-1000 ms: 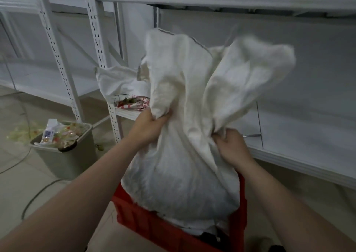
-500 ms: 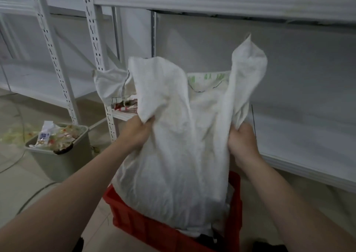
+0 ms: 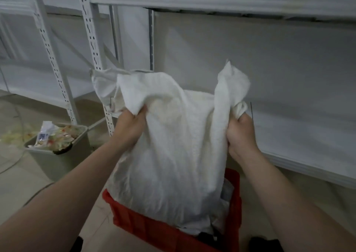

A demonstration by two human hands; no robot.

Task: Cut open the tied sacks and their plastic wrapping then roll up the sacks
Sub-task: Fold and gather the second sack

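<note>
We hold a white sack (image 3: 169, 155) upright over a red crate (image 3: 150, 230), its lower end inside the crate. Our left hand (image 3: 130, 130) grips the sack's upper left edge, fingers (image 3: 140, 114) clamped on bunched cloth. Our right hand (image 3: 240, 136) grips the upper right corner the same way, with a flap standing above it. A grey bin (image 3: 57, 163) of litter sits on the floor (image 3: 17, 186) to the left, beside the white shelf rack (image 3: 92, 39).

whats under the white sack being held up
A red crate sits under the white sack, whose bottom hangs into it. Some pale material shows at the crate's right side; the rest inside is covered.
</note>
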